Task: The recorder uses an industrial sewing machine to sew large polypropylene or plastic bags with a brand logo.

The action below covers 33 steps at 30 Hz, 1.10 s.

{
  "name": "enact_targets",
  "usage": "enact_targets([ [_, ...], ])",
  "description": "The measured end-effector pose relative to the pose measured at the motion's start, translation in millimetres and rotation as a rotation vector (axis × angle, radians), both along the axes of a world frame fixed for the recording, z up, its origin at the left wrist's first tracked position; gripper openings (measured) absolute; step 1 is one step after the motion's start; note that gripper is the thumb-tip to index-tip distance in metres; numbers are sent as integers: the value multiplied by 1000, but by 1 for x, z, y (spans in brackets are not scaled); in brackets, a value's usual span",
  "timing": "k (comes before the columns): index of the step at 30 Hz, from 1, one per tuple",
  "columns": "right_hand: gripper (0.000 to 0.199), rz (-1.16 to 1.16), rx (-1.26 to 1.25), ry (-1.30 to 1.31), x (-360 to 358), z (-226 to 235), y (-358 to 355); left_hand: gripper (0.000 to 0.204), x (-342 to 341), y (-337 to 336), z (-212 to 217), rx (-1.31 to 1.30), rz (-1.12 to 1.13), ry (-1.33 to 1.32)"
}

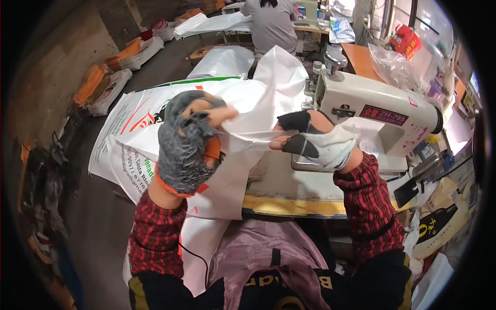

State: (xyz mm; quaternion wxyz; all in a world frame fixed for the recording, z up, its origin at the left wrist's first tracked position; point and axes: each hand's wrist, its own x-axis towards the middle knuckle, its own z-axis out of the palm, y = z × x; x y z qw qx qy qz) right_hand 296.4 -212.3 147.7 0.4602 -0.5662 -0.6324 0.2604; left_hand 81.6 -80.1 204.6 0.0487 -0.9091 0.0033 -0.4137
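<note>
A white printed sack (235, 175), with red, green and black print, spreads over the table's left side and hangs past its front edge. My left hand (188, 139), in a worn grey fuzzy glove with orange edging, is closed on the sack's edge; its fingers are partly blurred. In a white glove with black patches, my right hand (318, 138) pinches the same edge, and a fold stretches taut between both hands. Just beyond my right hand stands a cream sewing machine (372, 98). The glove and arm of the machine hide its needle area.
White sheets (219, 62) lie farther back. Stacks of folded orange and white sacks (111, 90) line the left wall. A person (274, 23) in grey sits ahead at another table. A clear plastic bag (392, 64) and clutter lie at the right.
</note>
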Motion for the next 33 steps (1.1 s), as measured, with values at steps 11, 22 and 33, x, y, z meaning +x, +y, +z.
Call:
enact_targets([
  [11,26,-230,-47,-36,-31,54,-20,49,-104,75,-199,-175,677,111],
  [22,38,-594,388,-712,45,89,2,31,-282,161,-327,-1225,545,-881],
  [33,34,-414,340,184,96,169,30,40,-290,105,-449,-1129,1309,228],
])
